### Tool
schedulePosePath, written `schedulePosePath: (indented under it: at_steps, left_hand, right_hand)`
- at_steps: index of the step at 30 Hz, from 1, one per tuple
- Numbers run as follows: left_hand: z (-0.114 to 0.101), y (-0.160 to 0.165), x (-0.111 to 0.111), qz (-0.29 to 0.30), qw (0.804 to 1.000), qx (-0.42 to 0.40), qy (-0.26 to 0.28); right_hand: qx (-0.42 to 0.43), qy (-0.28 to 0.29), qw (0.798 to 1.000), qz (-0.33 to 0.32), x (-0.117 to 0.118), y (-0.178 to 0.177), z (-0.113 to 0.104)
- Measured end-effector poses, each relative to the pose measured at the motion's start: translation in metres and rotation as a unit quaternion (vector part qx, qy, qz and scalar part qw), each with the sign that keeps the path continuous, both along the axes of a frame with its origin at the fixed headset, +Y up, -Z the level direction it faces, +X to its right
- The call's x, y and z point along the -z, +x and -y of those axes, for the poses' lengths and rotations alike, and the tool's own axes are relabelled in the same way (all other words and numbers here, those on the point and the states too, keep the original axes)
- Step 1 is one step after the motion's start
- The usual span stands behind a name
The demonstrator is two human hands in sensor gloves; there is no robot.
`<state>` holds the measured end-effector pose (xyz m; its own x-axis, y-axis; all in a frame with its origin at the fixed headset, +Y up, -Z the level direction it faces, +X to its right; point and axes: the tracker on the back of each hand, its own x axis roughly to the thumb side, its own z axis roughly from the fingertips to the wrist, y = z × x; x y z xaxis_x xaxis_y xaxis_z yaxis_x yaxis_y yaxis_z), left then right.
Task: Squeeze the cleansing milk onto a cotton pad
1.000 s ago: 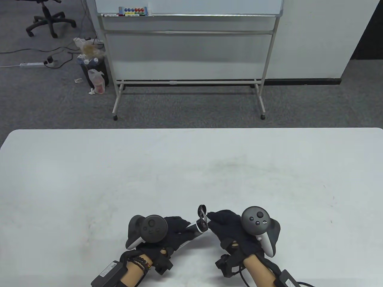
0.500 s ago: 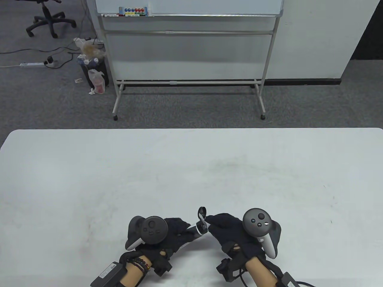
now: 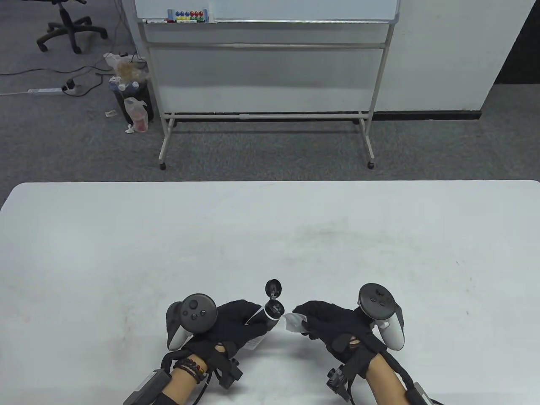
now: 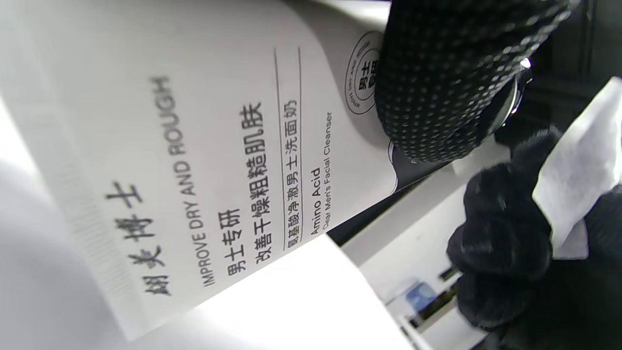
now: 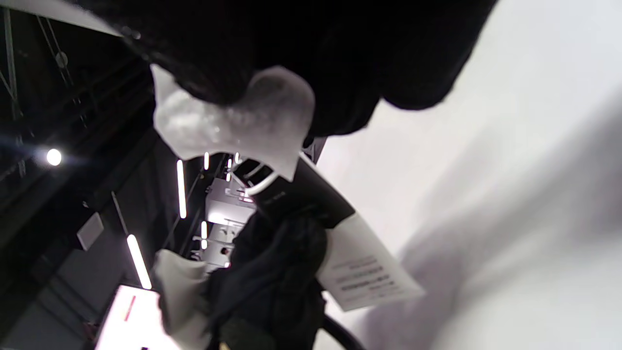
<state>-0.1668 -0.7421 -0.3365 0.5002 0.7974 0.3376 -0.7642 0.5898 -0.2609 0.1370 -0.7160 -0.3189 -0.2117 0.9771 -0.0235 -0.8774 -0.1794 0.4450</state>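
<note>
left hand [image 3: 234, 322] gripping the cleanser tube [image 3: 263, 320], flip cap [image 3: 273, 288] hanging open; right hand [image 3: 327, 322] pinching the cotton pad [image 3: 294, 322] just beside its nozzle.

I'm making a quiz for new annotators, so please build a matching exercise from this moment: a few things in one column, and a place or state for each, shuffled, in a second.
Things:
1. cleanser tube
2. flip cap
3. cotton pad
4. whiteboard

Places or states:
A. held in the right hand, just right of the tube's nozzle
B. stands on the carpet beyond the table
C. gripped by the left hand, nozzle toward the pad
D. swung open, above the nozzle

Pairs: 1-C, 2-D, 3-A, 4-B
</note>
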Motion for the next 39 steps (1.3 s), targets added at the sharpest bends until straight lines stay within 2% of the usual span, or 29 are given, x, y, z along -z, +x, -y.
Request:
schedulePosePath:
  at_steps: [5,12,18,25,30,34,39]
  left_hand:
    - [0.007,-0.001,0.004,0.026,0.997,-0.051,-0.044]
    - [0.008,0.010,0.005,0.093,0.988,-0.086,-0.091]
    - [0.001,0.010,0.005,0.119,0.984,-0.090,-0.093]
    - [-0.006,0.000,0.008,0.105,0.986,-0.105,-0.073]
    - [-0.006,-0.002,0.008,0.078,0.988,-0.114,-0.064]
    - [-0.006,-0.003,0.008,0.062,0.992,-0.093,-0.053]
    - [-0.004,-0.007,0.009,0.056,0.995,-0.072,-0.048]
  right_hand:
    - [0.031,-0.030,0.999,-0.002,0.002,0.004,0.004]
    - [0.017,-0.030,0.999,0.013,0.003,0.006,0.005]
    - [0.002,-0.032,0.999,0.019,0.002,0.006,0.006]
    - [-0.062,-0.052,0.996,0.037,0.001,0.007,0.009]
    - [-0.078,-0.086,0.993,-0.014,0.000,-0.002,0.016]
    - [-0.094,-0.114,0.986,-0.081,-0.001,-0.014,0.027]
    - [-0.178,-0.124,0.964,-0.153,-0.001,-0.031,0.044]
